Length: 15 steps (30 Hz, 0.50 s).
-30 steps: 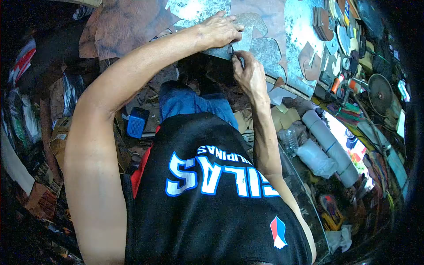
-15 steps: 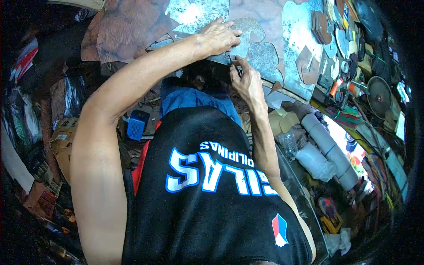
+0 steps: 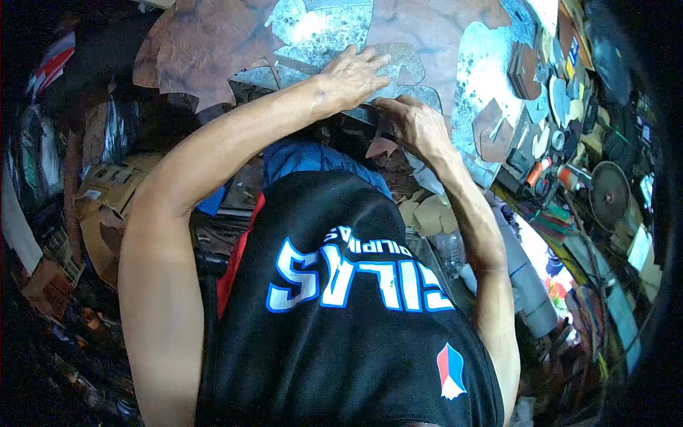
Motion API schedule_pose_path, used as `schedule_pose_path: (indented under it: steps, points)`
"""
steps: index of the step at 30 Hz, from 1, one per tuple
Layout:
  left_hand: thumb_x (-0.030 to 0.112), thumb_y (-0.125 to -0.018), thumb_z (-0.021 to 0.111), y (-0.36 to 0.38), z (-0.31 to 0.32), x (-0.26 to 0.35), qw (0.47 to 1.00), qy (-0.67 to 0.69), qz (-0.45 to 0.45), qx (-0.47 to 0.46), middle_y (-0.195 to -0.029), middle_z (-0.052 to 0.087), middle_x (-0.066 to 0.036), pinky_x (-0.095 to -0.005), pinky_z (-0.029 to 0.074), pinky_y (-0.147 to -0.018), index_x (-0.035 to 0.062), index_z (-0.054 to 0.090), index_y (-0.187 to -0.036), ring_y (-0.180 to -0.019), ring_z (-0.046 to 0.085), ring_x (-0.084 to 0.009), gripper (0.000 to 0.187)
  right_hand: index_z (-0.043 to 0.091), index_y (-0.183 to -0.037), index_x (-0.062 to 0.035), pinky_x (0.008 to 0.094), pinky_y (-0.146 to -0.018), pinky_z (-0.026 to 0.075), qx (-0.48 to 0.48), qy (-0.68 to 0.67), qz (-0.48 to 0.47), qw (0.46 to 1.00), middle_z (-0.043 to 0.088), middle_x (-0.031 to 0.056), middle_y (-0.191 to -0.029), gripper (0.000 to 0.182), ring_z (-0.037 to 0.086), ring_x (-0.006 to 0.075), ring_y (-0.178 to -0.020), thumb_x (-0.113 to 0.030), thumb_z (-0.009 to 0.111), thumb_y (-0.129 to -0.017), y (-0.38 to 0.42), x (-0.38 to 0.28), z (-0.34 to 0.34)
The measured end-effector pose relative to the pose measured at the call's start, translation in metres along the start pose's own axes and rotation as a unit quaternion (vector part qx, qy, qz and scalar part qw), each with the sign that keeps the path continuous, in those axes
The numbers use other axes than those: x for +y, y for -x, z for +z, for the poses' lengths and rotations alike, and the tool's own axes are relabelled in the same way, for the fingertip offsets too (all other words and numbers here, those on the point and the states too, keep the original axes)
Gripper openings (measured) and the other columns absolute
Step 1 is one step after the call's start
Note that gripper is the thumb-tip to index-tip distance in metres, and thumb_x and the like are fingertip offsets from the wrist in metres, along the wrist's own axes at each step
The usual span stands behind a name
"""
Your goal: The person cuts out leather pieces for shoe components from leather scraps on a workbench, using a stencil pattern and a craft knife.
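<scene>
My left hand (image 3: pixel 356 77) lies flat with its fingers spread, pressing near the front edge of the work surface. Under and beyond its fingertips is a grey-brown curved flat piece (image 3: pixel 407 57), perhaps a template. Just to the right, my right hand (image 3: pixel 418 122) is closed, with thumb and forefinger together at the table edge; what they hold is too small and hidden to make out. A reddish-brown leather scrap (image 3: pixel 382 146) hangs below that hand. A large brown leather sheet (image 3: pixel 434 25) spreads behind both hands.
The metal tabletop (image 3: pixel 313 32) shows between leather pieces. Another brown leather sheet (image 3: pixel 206 50) lies at left. At right are a stack of brown cut pieces (image 3: pixel 525 70), an orange-capped item (image 3: pixel 538 171) and a round fan-like object (image 3: pixel 610 193). A cardboard box (image 3: pixel 107 192) stands lower left.
My right hand has moved right and its elbow has swung outward. A leather scrap now hangs below it. The left hand stays nearly in place, with its fingers spread wider.
</scene>
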<state>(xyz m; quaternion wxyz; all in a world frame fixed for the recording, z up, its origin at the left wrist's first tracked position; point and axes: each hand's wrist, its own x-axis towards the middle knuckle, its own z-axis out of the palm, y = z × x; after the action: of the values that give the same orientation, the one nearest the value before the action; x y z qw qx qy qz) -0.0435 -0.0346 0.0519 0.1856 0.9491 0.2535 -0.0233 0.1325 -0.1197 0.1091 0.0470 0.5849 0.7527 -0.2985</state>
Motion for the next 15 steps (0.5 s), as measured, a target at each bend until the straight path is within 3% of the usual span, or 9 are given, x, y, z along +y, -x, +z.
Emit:
schedule_pose_path:
  steps: [4,6,9,15]
  points:
    - [0.013,-0.091,0.056,-0.002,-0.002,0.003,0.999,0.005,-0.019,-0.039,-0.154,0.040,-0.011,-0.0534,0.035,-0.108,0.0195,0.065,-0.123,-0.138,0.040,-0.0315,0.034,0.067,-0.121,-0.0172,0.0464,-0.076,0.054,0.007,-0.016,-0.045,0.999,0.068,0.0148,-0.100,0.031,0.067,0.0383,-0.088,-0.013,0.058,-0.091,-0.004,0.016,0.003]
    - [0.012,-0.091,0.055,-0.002,0.000,0.004,0.999,0.007,-0.028,-0.028,-0.154,0.040,-0.011,-0.0540,0.033,-0.109,0.0199,0.065,-0.124,-0.139,0.039,-0.0314,0.036,0.066,-0.122,-0.0198,0.0443,-0.072,0.056,0.023,-0.011,-0.058,0.998,0.065,0.0132,-0.095,0.046,0.066,0.0355,-0.088,-0.008,0.063,-0.077,-0.003,0.020,0.006]
    - [0.009,-0.084,0.061,0.001,0.003,0.001,1.000,0.012,-0.016,0.001,-0.154,0.041,-0.010,-0.0576,0.037,-0.104,0.0181,0.062,-0.121,-0.139,0.039,-0.0336,0.038,0.066,-0.121,-0.0194,0.0442,-0.071,0.056,0.044,-0.021,-0.081,0.996,0.065,0.0132,-0.095,0.044,0.066,0.0358,-0.085,-0.007,0.062,-0.079,-0.004,0.023,0.009]
    - [0.009,-0.084,0.061,0.002,0.008,0.002,0.999,0.021,-0.029,0.003,-0.155,0.039,-0.009,-0.0603,0.035,-0.105,0.0182,0.062,-0.121,-0.142,0.036,-0.0334,0.038,0.067,-0.119,-0.0192,0.0457,-0.070,0.055,0.039,-0.041,-0.071,0.996,0.065,0.0130,-0.094,0.042,0.066,0.0381,-0.081,-0.007,0.062,-0.079,0.000,0.022,0.005]
